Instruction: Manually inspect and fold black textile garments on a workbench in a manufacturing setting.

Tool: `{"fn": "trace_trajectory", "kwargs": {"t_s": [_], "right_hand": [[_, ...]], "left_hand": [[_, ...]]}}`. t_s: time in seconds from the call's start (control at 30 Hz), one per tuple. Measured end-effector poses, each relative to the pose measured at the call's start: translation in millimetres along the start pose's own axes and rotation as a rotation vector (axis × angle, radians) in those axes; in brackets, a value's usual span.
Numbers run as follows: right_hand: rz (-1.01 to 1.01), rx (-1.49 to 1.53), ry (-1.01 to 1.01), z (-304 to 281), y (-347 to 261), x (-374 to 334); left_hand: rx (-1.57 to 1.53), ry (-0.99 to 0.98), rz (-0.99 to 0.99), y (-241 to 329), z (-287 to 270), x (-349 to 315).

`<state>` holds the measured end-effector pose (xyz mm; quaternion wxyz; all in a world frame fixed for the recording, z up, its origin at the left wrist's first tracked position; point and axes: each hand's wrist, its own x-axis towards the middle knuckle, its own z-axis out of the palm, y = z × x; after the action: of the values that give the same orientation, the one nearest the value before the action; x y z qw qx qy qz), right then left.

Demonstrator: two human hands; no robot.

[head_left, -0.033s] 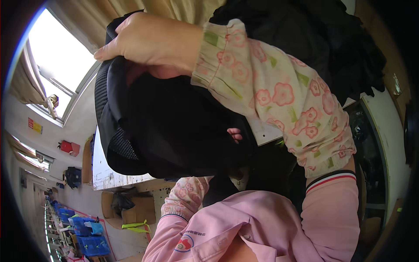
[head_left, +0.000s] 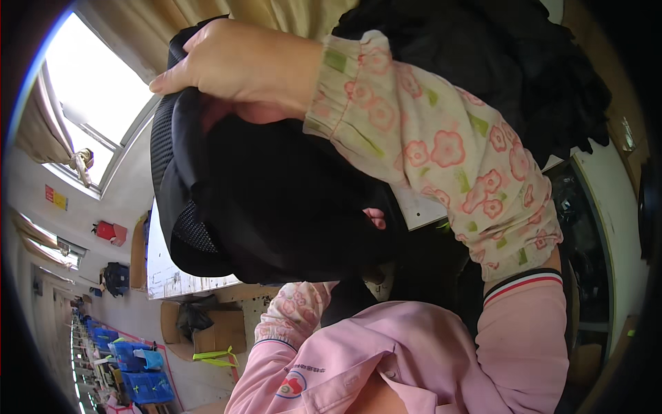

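Observation:
A large black fabric piece (head_left: 276, 186) with textured mesh panels along its left side hangs over the pale worktable (head_left: 160, 265). My right hand (head_left: 234, 69), in a floral sleeve cover, reaches across to the upper left. Its thumb and fingers pinch the piece's upper edge, and the fingers partly disappear behind the cloth. Underneath, my left arm enters from below, and the fabric covers most of my left hand (head_left: 375, 218). Only a few fingertips show, curled against the cloth near its right edge.
A heap of black fabric (head_left: 483, 76) lies at the upper right. Beyond the table's left end stands a cardboard box (head_left: 219, 332) with a black bag inside. Blue bins (head_left: 146, 388) line the far lower left. Beige curtains (head_left: 289, 17) hang beside the window at the back.

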<state>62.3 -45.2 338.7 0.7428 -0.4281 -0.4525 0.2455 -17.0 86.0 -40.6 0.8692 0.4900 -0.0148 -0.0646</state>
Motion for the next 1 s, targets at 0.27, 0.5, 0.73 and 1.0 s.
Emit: {"fn": "trace_trajectory", "kwargs": {"t_s": [0.27,0.5,0.73,1.0], "right_hand": [[-0.168,-0.018,0.03,-31.3,-7.5,-7.1],[-0.033,-0.105,0.202,-131.5,90.9,-111.6],[0.457,-0.862,0.456,-173.3,341.3,-217.5],[0.079,-0.418,1.111,-298.3,211.5,-190.9]], "left_hand": [[0.13,-0.195,0.166,92.2,-85.3,-45.5],[0.259,0.656,0.147,166.5,-87.3,-96.6],[0.465,0.873,-0.034,73.7,-201.2,-119.2],[0.97,1.071,-0.102,107.9,-213.0,-136.2]]}}
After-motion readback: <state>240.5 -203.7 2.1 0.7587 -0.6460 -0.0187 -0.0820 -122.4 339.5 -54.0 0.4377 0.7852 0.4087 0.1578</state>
